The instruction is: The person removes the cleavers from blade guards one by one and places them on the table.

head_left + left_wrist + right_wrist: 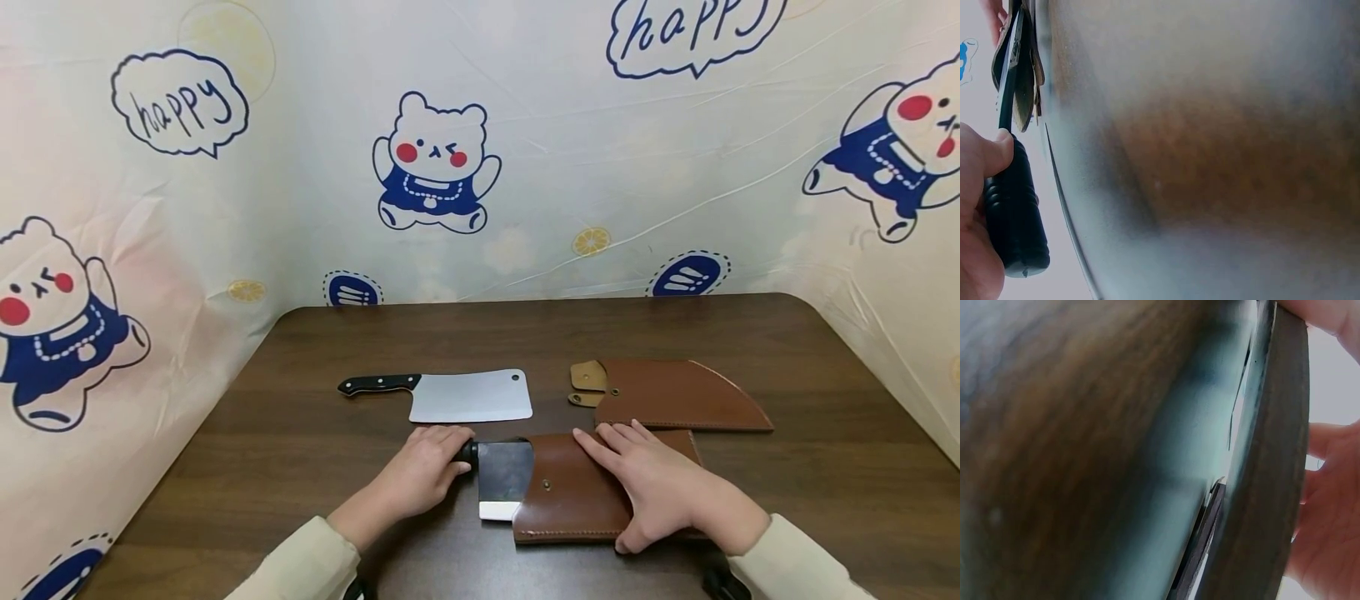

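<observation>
Left grip [423, 472] grasping dark cleaver's handle [1017, 212]; dark cleaver [505, 469] partly inside near sheath [573, 487] on worktop [225, 483]. Right grip [660, 492] spread over sheath, unclenched. Sliding step likely, direction unclear; next move wants straight blade, steady sheath. Beyond: silver cleaver [471, 398], far sheath [678, 396].

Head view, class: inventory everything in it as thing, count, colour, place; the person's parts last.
Table: 1, dark brown, lower half.
Near sheath: 1, brown, towards the front.
Near cleaver: 1, dark blade, bright edge, black handle, blade partly inside that sheath.
Far cleaver: 1, silver blade, black handle, beyond the near one.
Far sheath: 1, brown with tan straps, beyond the near one.
Backdrop: 1, pale with blue, red and yellow prints, behind the table.
Wrist items: 2, black, partly visible, bottom.
Sleeves: 2, cream, bottom.
Left hand: 1, bare, gripping the near cleaver's handle.
Right hand: 1, bare, on the near sheath.
</observation>
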### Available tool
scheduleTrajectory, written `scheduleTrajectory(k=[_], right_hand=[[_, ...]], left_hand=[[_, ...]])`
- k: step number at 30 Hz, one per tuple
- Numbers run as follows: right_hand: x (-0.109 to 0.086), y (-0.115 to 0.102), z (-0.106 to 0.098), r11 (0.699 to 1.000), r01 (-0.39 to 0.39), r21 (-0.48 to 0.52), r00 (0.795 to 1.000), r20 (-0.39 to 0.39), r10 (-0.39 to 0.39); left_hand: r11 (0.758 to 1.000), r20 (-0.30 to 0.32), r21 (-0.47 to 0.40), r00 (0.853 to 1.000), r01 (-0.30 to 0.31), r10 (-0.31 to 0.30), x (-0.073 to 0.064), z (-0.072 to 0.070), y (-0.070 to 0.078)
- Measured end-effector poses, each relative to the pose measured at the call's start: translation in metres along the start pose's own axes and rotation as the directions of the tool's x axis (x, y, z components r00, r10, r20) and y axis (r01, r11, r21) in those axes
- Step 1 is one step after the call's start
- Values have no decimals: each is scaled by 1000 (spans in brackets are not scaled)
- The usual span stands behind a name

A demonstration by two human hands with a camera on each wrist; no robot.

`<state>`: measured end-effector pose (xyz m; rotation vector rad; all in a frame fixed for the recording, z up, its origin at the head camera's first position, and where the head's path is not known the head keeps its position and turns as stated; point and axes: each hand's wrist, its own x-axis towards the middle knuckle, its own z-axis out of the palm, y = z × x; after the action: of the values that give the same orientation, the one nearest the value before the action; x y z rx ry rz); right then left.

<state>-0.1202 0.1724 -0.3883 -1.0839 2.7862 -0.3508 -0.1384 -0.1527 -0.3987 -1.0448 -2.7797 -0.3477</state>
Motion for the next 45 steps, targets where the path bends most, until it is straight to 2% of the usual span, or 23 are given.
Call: scheduleTrajectory(k=[28,45], right_hand=[[-4,6,-4,999,-7,41,1000,29,6],[-9,12,-4,999,9,52,1000,13,-10]], left_hand=[[1000,-57,8,998,-25,25,-3,1,-3],[1000,-52,-1,999,-8,8,-5,0,-4]])
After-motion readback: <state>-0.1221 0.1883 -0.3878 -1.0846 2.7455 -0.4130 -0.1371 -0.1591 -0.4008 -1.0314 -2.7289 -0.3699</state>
